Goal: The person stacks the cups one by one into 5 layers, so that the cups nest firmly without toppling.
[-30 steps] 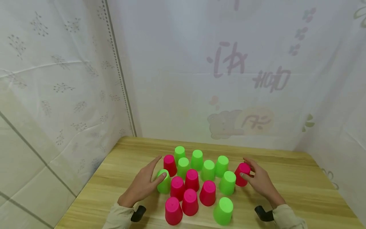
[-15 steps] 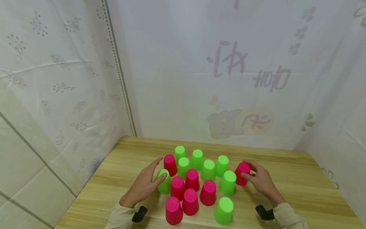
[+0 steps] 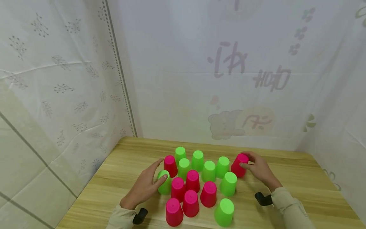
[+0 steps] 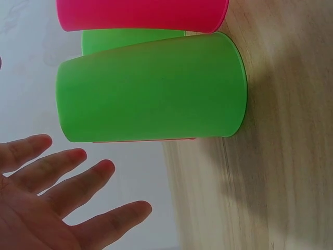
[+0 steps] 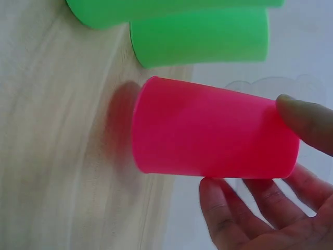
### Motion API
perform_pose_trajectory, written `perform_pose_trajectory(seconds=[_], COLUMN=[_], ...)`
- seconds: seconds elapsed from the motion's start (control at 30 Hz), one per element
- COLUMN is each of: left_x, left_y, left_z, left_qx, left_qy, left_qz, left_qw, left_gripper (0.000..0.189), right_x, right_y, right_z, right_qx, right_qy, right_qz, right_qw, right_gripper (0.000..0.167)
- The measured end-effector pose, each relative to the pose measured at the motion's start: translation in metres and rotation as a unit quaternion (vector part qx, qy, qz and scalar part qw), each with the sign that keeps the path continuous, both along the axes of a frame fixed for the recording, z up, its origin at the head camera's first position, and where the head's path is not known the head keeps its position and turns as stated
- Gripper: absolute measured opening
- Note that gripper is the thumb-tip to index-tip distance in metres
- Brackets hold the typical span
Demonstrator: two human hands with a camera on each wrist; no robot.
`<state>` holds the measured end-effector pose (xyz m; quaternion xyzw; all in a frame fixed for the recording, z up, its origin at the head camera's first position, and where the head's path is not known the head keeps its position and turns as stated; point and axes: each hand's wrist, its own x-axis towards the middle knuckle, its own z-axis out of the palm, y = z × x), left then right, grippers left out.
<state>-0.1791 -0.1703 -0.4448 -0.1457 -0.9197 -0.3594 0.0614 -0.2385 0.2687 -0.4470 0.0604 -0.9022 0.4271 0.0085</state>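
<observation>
Several green and red plastic cups stand upside down in a loose group on the wooden table. At the group's right side my right hand (image 3: 260, 171) holds a red cup (image 3: 239, 165) between thumb and fingers near its closed end. In the right wrist view this red cup (image 5: 216, 130) leans a little, its rim close over the wood. My left hand (image 3: 145, 183) spreads beside a green cup (image 3: 164, 183) at the group's left edge. Its fingers (image 4: 78, 190) are straight and apart from the green cup (image 4: 151, 88) in the left wrist view.
A red cup (image 3: 170, 166) stands just beyond the left fingertips. Nearest the front edge are a red cup (image 3: 174, 212) and a green cup (image 3: 224, 212). Another green cup (image 3: 228, 184) stands close to the held one. A printed curtain (image 3: 171, 79) hangs behind the table (image 3: 300, 178).
My right hand has moved the red cup away from me and slightly left, toward the back of the table. The left hand has hardly moved, and the other cups stay in place.
</observation>
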Motion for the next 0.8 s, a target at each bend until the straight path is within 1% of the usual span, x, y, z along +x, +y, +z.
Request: perform_pose_trajectory(seconds=[0.13,0.33,0.6,0.8], left_x=[0.001,0.002,0.003,0.003], left_y=[-0.001,-0.003,-0.002,-0.002], left_z=[-0.001,-0.004,-0.006,-0.007], left_qx=[-0.004,-0.01,-0.009,-0.011], left_qy=[0.002,0.006,0.0,0.005], left_qz=[0.004,0.012,0.01,0.014], left_qw=[1.0,0.9999,0.9999,0.9998], left_gripper=[0.066,0.066,0.064,0.063], right_x=[-0.018,-0.041,-0.064,-0.08], right_y=[0.001,-0.001,-0.013,-0.02], right_z=[0.001,0.005,0.011,0.009], right_qx=[-0.016,-0.015,-0.017,-0.026], right_qy=[-0.014,-0.007,-0.01,-0.021], right_qz=[0.012,0.021,0.032,0.027], right_qw=[0.9997,0.9996,0.9993,0.9991], right_gripper=[0.057,0.053,0.054,0.054])
